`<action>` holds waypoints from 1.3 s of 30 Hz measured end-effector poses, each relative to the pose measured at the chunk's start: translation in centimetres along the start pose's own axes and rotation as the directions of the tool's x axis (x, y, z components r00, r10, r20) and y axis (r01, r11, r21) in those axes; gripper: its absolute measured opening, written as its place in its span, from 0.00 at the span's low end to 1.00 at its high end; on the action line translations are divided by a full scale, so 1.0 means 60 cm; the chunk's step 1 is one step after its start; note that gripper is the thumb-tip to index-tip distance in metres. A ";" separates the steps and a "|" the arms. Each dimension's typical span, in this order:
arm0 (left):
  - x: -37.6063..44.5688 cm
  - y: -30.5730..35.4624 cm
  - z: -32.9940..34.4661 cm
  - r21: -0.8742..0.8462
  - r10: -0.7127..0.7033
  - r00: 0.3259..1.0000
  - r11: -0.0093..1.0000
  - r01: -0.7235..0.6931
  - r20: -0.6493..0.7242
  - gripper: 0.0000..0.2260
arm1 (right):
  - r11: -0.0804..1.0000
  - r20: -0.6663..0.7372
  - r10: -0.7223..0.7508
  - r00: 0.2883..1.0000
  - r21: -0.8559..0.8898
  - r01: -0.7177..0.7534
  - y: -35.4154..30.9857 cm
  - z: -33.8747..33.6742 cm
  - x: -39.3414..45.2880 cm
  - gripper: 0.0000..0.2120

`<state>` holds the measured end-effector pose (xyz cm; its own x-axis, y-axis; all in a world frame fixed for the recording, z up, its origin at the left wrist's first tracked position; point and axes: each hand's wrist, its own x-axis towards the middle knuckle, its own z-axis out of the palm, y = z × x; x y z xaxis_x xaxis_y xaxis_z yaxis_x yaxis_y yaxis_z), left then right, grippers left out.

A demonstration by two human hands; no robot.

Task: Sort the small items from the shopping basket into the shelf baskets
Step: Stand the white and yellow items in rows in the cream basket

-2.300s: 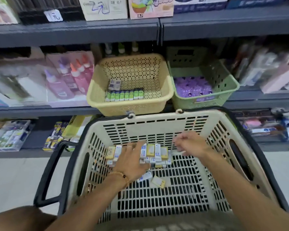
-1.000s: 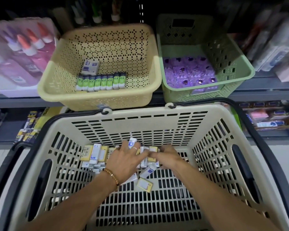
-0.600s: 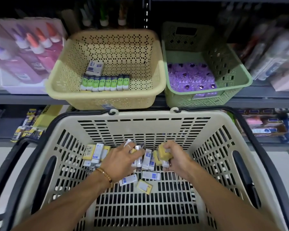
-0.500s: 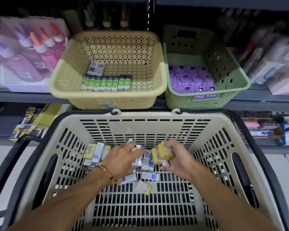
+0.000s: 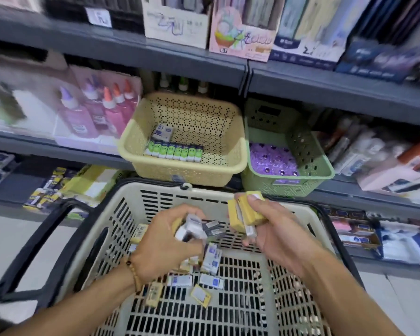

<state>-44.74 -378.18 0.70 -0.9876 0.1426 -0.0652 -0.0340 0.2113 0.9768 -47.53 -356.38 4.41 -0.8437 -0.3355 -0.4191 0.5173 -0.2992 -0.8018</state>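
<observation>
Both hands are loaded up: right hand (image 5: 272,229) grips a stack of yellow boxes (image 5: 246,212), left hand (image 5: 165,241) clutches white boxes (image 5: 194,227), lifted over the shopping basket (image 5: 313,224), probably bundled by colour for the yellow shelf basket (image 5: 235,141) ahead.

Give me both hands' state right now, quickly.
Left hand: gripping a bunch of small white boxes above the shopping basket.
Right hand: gripping several small yellow boxes.
</observation>
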 end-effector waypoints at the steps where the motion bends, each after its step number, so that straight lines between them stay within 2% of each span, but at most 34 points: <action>1: -0.008 0.020 -0.011 -0.045 0.030 0.999 0.998 -0.032 -0.044 0.21 | 0.999 0.023 -0.029 0.999 -0.034 0.030 -0.014 0.017 -0.002 0.25; 5: -0.022 0.081 -0.074 -0.155 0.110 0.966 0.977 -0.149 -0.234 0.19 | 0.966 0.064 -0.144 0.988 -0.208 0.154 -0.069 0.104 0.025 0.26; 8: -0.012 0.098 -0.126 -0.200 0.134 0.929 0.956 -0.213 -0.344 0.20 | 0.911 0.016 -0.210 0.978 -0.360 0.202 -0.099 0.150 0.074 0.10; 9: -0.005 0.103 -0.143 -0.219 0.144 0.920 0.947 -0.234 -0.364 0.19 | 0.899 -0.018 -0.220 0.975 -0.392 0.196 -0.108 0.158 0.094 0.09; 13: 0.039 0.116 -0.197 -0.212 0.164 0.883 0.936 -0.280 -0.440 0.20 | 0.825 -0.142 -0.208 0.968 -0.557 0.096 -0.137 0.167 0.174 0.20; 17: 0.079 0.119 -0.224 -0.304 0.108 0.874 0.912 -0.277 -0.474 0.19 | 0.663 -0.229 -0.141 0.963 -0.744 -0.080 -0.138 0.157 0.231 0.17; 20: 0.099 0.117 -0.235 -0.341 0.065 0.862 0.901 -0.267 -0.502 0.17 | 0.515 -0.213 -0.081 0.974 -0.845 -0.142 -0.124 0.154 0.255 0.11; 24: 0.103 0.118 -0.239 -0.362 0.028 0.870 0.903 -0.233 -0.492 0.16 | 0.535 -0.166 -0.005 0.986 -0.834 -0.137 -0.115 0.165 0.274 0.15; 28: 0.108 0.117 -0.239 -0.391 0.000 0.874 0.895 -0.216 -0.485 0.16 | 0.441 -0.186 0.031 0.982 -0.879 -0.180 -0.115 0.159 0.282 0.06; 30: 0.109 0.119 -0.237 -0.407 -0.015 0.878 0.890 -0.206 -0.478 0.16 | 0.462 -0.193 0.001 0.981 -0.870 -0.172 -0.116 0.152 0.283 0.09; 32: 0.110 0.121 -0.236 -0.433 -0.030 0.883 0.879 -0.199 -0.468 0.16 | 0.560 -0.199 -0.067 0.978 -0.818 -0.129 -0.125 0.153 0.281 0.09; 36: 0.113 0.119 -0.235 -0.474 -0.068 0.891 0.863 -0.173 -0.449 0.15 | 0.672 -0.269 -0.309 0.913 -0.741 0.009 -0.149 0.159 0.314 0.12; 39: 0.115 0.114 -0.237 -0.514 -0.089 0.897 0.841 -0.165 -0.434 0.14 | 0.680 -0.303 -0.368 0.879 -0.733 0.032 -0.150 0.172 0.362 0.15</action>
<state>-53.99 -389.52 9.82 -0.9490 -0.3101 -0.0572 0.0557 -0.3432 0.9376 -69.02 -370.23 6.91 -0.9755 0.0859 -0.2026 0.2196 0.4401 -0.8707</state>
